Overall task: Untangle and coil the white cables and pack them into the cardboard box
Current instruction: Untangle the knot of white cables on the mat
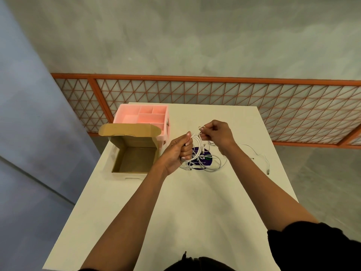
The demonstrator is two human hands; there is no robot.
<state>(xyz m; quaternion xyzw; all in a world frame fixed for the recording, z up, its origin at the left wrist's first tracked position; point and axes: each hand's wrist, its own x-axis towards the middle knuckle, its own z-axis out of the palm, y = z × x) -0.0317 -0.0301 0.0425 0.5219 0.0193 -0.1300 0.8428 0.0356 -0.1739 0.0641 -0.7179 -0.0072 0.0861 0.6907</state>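
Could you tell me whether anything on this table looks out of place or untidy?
Yes. One stray cable runs toward the table's right edge, its plug almost at the brink, where it could slide off. Other loose cables lie tangled over the purple sticker.

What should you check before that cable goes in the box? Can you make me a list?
1. Left hand grips the white cable loops: ok.
2. Right hand pinches the cable near its end: ok.
3. Held cable free of the tangle below: cannot tell.
4. Cardboard box open, nothing inside: ok.
5. Other cables coiled: not ok, they lie loose on the table.
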